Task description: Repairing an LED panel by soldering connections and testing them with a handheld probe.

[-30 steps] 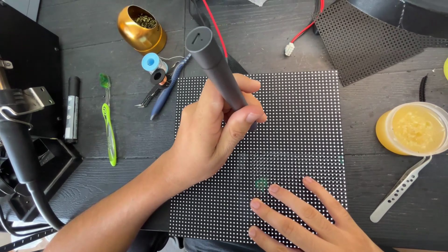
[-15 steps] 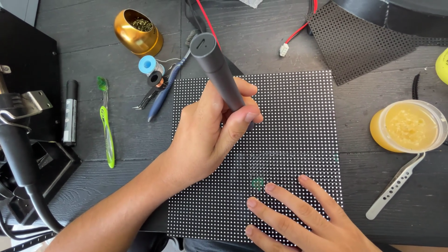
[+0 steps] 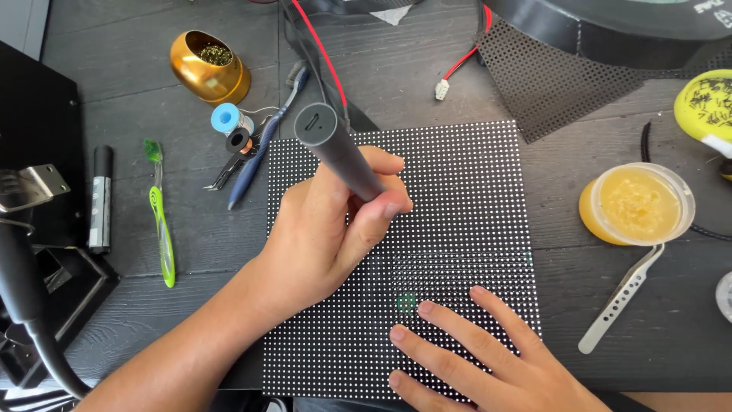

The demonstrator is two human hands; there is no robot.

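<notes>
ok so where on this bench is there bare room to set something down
Bare wood lies between the green toothbrush and the dotted panel, and between the panel and the white tweezers. It is crowded above the panel's top-left corner, around the gold cup, spools and pliers.

The panel (image 3: 457,191) lies mid-table, toothbrush (image 3: 161,221) to its left, jar (image 3: 639,204) and tweezers (image 3: 621,297) right.

tool: a dark grey pen-shaped tool (image 3: 339,160) is sitting gripped in the left hand (image 3: 335,229), tilting up and away, its tip hidden under the fingers.
panel: a black square dotted panel (image 3: 465,198) is lying flat under both hands, the right hand (image 3: 488,358) pressing its near corner.
</notes>
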